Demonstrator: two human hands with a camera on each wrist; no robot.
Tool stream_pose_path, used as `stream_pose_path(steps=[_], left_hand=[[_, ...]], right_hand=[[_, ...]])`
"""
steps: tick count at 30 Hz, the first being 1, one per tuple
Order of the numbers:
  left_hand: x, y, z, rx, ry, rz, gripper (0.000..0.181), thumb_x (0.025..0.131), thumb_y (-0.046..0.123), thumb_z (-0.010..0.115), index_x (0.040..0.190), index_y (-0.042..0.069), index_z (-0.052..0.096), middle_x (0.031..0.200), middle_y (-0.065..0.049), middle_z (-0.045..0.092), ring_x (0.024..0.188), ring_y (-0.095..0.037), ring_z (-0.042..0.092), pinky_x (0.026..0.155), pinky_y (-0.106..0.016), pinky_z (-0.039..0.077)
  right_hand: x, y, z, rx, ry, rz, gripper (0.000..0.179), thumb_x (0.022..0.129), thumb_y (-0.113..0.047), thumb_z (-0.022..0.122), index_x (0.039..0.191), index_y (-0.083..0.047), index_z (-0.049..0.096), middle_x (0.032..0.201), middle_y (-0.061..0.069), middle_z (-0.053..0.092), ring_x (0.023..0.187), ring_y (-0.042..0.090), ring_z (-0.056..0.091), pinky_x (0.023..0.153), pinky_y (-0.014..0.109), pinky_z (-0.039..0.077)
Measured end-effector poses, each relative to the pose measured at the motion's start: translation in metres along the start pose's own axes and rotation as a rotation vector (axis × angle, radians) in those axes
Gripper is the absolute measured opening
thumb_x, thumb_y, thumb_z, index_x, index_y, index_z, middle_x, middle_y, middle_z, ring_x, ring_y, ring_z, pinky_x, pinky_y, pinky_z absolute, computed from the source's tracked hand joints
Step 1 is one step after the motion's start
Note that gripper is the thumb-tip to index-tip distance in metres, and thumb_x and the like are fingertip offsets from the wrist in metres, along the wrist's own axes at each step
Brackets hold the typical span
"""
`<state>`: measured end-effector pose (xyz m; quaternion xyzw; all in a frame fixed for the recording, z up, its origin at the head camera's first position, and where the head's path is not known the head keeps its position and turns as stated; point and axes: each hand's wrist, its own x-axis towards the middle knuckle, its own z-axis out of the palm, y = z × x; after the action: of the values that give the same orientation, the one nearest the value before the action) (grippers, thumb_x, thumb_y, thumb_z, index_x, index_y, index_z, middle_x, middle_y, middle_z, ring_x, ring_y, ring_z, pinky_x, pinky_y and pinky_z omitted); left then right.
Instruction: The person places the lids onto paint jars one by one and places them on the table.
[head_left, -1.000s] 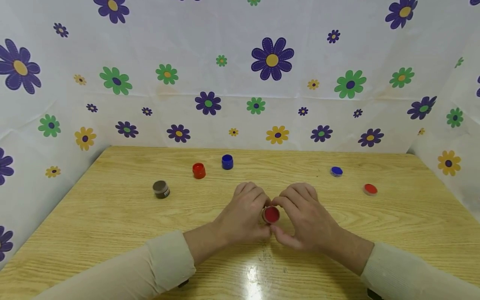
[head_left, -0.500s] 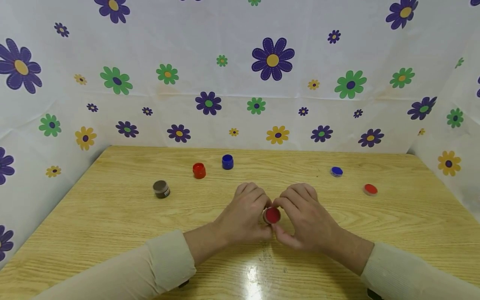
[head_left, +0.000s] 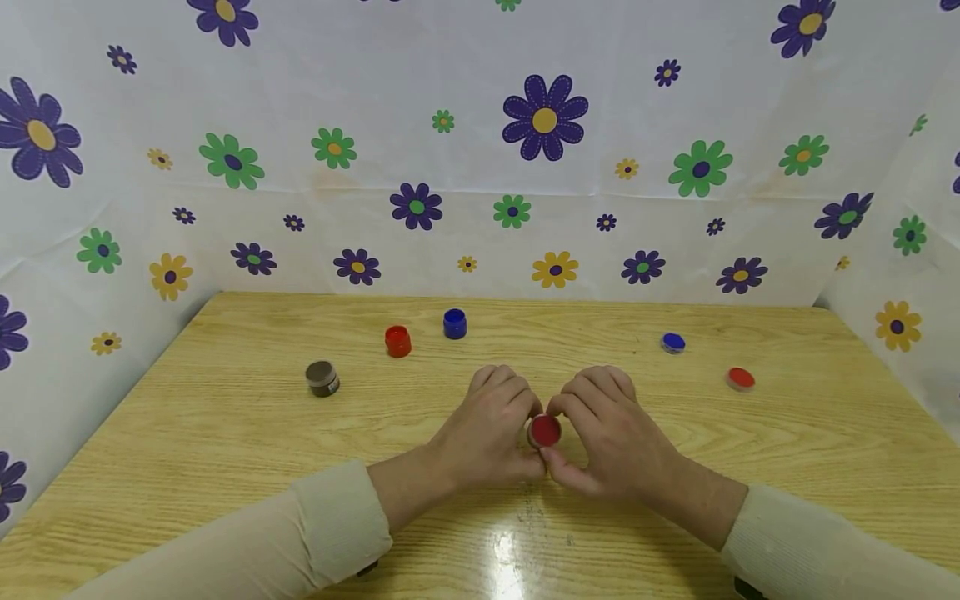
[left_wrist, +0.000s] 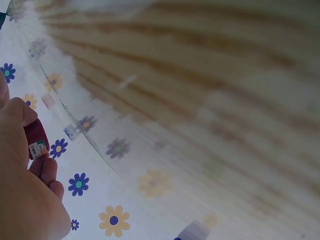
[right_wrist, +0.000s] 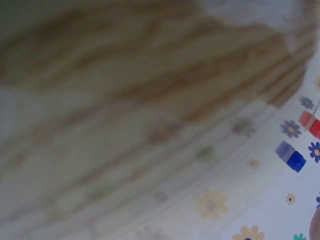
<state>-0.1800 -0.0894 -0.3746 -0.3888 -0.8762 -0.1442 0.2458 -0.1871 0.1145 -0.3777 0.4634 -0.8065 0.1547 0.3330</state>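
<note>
Near the middle of the table, both hands meet at a small dark red paint jar [head_left: 544,431], its round top facing up. My left hand [head_left: 489,433] grips the jar from the left, with the thumb in front and the fingers curled behind. From the other side, my right hand [head_left: 617,437] pinches the jar's top edge between thumb and forefinger. In the left wrist view the jar [left_wrist: 37,139] shows a white label between the fingers of the left hand [left_wrist: 25,190]. Only a sliver of the right hand [right_wrist: 315,227] enters the right wrist view.
A brown paint jar [head_left: 322,379], an open red jar [head_left: 398,342] and an open blue jar [head_left: 454,324] stand at the back left. A blue lid [head_left: 672,343] and a red lid [head_left: 740,379] lie at the right. Flowered cloth [head_left: 465,233] rises behind the wooden table [head_left: 225,467].
Both hands keep their hold on the dark red jar, with only a very slight shift of the jar and right fingertips. The other jars and lids stay where they were.
</note>
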Motion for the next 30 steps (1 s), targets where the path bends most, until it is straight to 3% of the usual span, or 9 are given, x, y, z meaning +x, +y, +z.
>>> stream_pose_path(steps=[17, 21, 30], left_hand=[[0.0010, 0.0017, -0.0021, -0.007, -0.089, -0.043, 0.037, 0.061, 0.040, 0.083, 0.083, 0.015, 0.066, 0.078, 0.008, 0.061, 0.082, -0.012, 0.048, 0.088, -0.032, 0.038], [0.0007, 0.0008, -0.0017, -0.034, -0.106, -0.053, 0.036, 0.062, 0.039, 0.081, 0.083, 0.016, 0.064, 0.079, 0.008, 0.061, 0.084, -0.012, 0.048, 0.089, -0.033, 0.037], [0.0012, 0.0032, -0.0009, -0.015, -0.065, -0.018, 0.033, 0.064, 0.041, 0.079, 0.079, 0.016, 0.065, 0.076, 0.008, 0.061, 0.082, -0.012, 0.049, 0.088, -0.032, 0.038]], right_hand=[[-0.0008, 0.0011, 0.0000, -0.043, -0.027, 0.014, 0.050, 0.095, -0.059, 0.045, 0.086, -0.011, 0.060, 0.084, 0.000, 0.054, 0.087, 0.021, 0.046, 0.085, 0.041, 0.033], [-0.0008, 0.0004, -0.0004, -0.022, -0.033, 0.021, 0.045, 0.094, -0.054, 0.047, 0.090, -0.011, 0.061, 0.086, -0.001, 0.055, 0.089, 0.020, 0.047, 0.086, 0.043, 0.032], [0.0003, -0.0011, -0.0016, 0.023, -0.048, 0.015, 0.031, 0.086, -0.043, 0.052, 0.090, -0.013, 0.061, 0.087, -0.002, 0.056, 0.089, 0.020, 0.047, 0.085, 0.040, 0.029]])
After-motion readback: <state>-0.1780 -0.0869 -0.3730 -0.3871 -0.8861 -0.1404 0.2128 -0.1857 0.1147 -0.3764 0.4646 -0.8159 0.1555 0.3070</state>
